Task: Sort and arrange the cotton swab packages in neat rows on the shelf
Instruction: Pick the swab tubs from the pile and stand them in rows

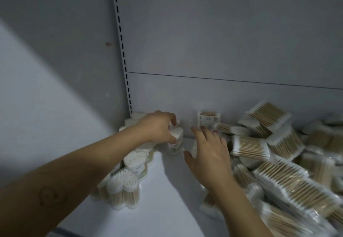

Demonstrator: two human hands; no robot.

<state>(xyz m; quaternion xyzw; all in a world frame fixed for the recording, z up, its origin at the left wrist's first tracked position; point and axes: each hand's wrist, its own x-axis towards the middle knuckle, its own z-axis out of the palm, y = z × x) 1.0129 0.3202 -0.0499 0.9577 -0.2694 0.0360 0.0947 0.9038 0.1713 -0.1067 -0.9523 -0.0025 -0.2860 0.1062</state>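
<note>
Stocking step: upright package (176, 138) gripped by left hand (157, 127); right hand (209, 153) released, fingers spread. Next, likely: package to be seated against row (130, 162).

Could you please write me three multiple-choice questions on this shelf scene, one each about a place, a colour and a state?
1. Where on the shelf is the jumbled pile of flat packs? A) right B) left C) front middle
2. What colour are the swab sticks? A) blue B) tan C) black
3. What is the left hand doing? A) hanging idle B) gripping an upright tub C) pressing the wall

1 A: the pile fills the right side. 2 B: the sticks look tan in every pack. 3 B: its fingers curl round the tub.
</note>
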